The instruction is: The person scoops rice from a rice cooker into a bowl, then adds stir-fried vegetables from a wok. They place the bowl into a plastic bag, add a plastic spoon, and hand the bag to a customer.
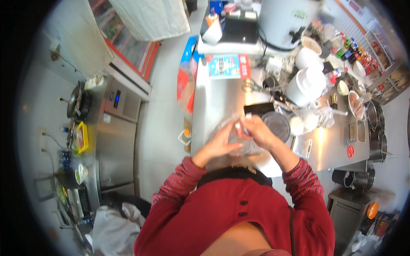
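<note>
A clear plastic bag (248,148) is in front of me at the near edge of the steel table (217,96). My right hand (258,130) has its thumb and fingers pinched together at the gathered top of the bag. Against the bag's left side is my left hand (219,142), thumb spread from the fingers, its fingertips meeting the right hand. Blur hides whether the left fingers grip the plastic. Just right of my hands sits a round clear plastic container (277,125). A dark flat object (258,108) lies behind them.
A small digital scale (302,147) and red-handled scissors (350,151) lie to the right. White tubs (306,86), plastic bags (315,120) and bottles crowd the right back. A large white urn (286,22) stands behind. Left, across the aisle, is a steel refrigerated counter (117,150).
</note>
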Motion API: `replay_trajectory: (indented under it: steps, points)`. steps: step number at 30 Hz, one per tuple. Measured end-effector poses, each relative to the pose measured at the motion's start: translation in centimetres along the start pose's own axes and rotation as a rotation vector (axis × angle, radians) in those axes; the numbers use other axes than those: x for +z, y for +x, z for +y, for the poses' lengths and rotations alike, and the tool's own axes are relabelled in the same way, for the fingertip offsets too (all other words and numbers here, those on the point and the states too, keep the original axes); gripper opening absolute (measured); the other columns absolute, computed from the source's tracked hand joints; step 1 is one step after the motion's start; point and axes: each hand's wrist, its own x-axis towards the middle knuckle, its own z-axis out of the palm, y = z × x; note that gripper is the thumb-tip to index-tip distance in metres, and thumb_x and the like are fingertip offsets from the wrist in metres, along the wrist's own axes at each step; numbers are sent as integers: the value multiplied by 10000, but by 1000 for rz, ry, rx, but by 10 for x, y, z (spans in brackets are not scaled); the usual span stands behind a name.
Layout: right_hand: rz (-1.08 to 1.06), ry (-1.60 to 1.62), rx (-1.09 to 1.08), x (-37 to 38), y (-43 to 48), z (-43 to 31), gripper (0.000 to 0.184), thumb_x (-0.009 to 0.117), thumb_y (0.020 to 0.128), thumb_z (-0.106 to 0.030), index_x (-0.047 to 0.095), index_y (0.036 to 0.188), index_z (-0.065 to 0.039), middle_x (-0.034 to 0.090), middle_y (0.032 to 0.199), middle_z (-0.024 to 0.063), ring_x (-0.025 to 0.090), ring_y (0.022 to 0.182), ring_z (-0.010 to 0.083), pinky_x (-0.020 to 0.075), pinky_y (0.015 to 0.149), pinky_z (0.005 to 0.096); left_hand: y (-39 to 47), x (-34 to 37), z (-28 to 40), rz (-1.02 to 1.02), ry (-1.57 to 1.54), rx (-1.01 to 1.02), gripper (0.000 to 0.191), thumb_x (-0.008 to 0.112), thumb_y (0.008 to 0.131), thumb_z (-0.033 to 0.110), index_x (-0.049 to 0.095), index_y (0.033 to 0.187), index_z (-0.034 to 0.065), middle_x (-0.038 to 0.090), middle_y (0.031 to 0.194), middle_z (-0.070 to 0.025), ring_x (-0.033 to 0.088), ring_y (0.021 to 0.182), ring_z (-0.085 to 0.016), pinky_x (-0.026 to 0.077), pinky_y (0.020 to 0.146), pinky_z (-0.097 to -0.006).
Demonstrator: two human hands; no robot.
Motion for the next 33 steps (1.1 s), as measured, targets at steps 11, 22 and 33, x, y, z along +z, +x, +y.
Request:
replay_trajectory:
  steps: [11, 22, 33]
  points:
    - [444, -1481, -791, 6, 19, 30, 237, 703, 691, -155, 722, 916, -83, 625, 795, 38, 556, 788, 216, 399, 752, 378, 2, -27, -17, 22, -438, -446, 236, 518, 996, 87, 702, 1096, -22, 707, 847, -58, 630, 900, -108, 437, 966, -321]
    - [562, -1172, -886, 22, 6, 59, 239, 672, 782, -127, 716, 1013, -82, 681, 984, 88, 564, 1019, 273, 426, 899, 426, 6, -8, -46, 574, -272, -261, 169, 538, 926, 78, 686, 935, -2, 635, 776, -30, 576, 699, -119, 461, 672, -274]
    - [895, 451, 144, -26, -75, 150, 131, 607, 964, -168, 681, 887, -90, 674, 878, -6, 590, 873, 123, 437, 747, 323, -36, -46, -79, 542, 98, -532, 139, 604, 851, 172, 644, 786, 56, 647, 781, -62, 609, 850, -243, 469, 758, -377]
